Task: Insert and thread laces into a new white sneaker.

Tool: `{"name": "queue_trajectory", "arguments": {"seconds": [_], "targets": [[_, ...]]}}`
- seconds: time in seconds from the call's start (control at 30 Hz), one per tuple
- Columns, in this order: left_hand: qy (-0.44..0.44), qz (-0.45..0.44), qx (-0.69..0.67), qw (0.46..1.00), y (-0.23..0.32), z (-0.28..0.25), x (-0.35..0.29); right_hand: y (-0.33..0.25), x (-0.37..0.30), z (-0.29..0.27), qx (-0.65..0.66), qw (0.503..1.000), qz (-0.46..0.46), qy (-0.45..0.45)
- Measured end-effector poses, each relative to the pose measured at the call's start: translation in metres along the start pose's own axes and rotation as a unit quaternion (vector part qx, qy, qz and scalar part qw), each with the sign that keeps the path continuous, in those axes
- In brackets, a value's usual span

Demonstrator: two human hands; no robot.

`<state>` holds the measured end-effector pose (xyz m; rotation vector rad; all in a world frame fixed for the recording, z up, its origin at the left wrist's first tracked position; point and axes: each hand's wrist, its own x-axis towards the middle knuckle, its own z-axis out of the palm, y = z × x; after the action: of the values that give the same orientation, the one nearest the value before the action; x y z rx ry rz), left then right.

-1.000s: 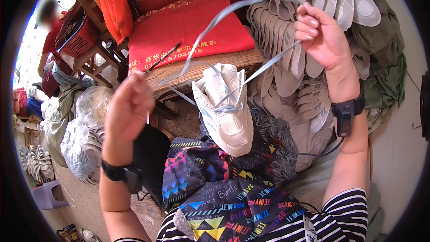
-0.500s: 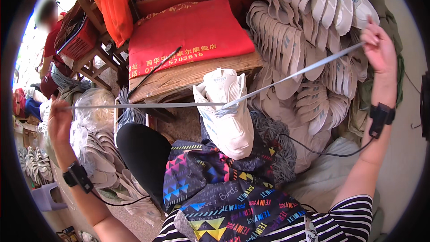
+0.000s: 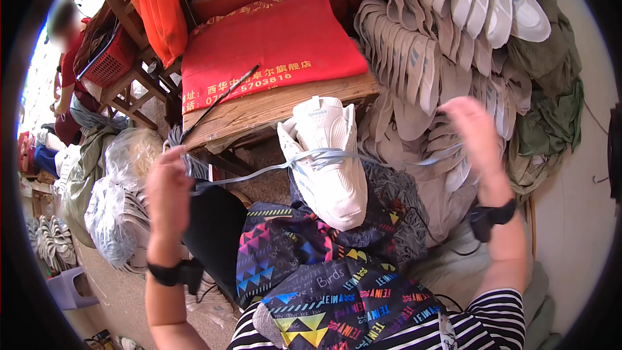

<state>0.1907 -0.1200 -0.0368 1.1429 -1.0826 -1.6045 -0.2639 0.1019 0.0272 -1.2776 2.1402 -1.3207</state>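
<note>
A white sneaker (image 3: 334, 185) rests upright between my knees, its toe toward me and its tongue standing up. A pale blue-grey shoelace (image 3: 256, 173) crosses its upper and runs out to both sides, sagging a little. At the left, my left hand (image 3: 170, 188) is closed on one end of the lace. My right hand (image 3: 476, 131), smeared by motion, is raised on the right, where the lace's other end runs into it; its fingers are curled. Beneath the shoe, a dark patterned apron (image 3: 324, 272) covers my lap.
Ahead stands a wooden bench (image 3: 272, 107) with a red cloth bag (image 3: 272, 45) and a thin black rod on it. Stacked shoe uppers (image 3: 402, 58) rise at the right. Bundled grey laces (image 3: 395, 214) hang beside the shoe. Plastic-wrapped uppers (image 3: 113, 220) lie left; another person (image 3: 68, 84) is beyond.
Both hands have come inward and closer to the shoe, the right one also lower. The lace, taut before, now hangs slack. The sneaker has stayed almost in place.
</note>
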Motion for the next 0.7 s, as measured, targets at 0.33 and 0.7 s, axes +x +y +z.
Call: {"name": "queue_trajectory", "arguments": {"seconds": [0.33, 0.7], "targets": [[-0.193, 0.033, 0.059, 0.979, -0.061, 0.117, -0.024, 0.001, -0.022, 0.121, 0.05, 0.987, 0.001, -0.15], [-0.233, -0.052, 0.143, 0.96, -0.052, 0.128, -0.032, -0.006, -0.012, 0.12, -0.063, 0.974, -0.081, -0.201]]}}
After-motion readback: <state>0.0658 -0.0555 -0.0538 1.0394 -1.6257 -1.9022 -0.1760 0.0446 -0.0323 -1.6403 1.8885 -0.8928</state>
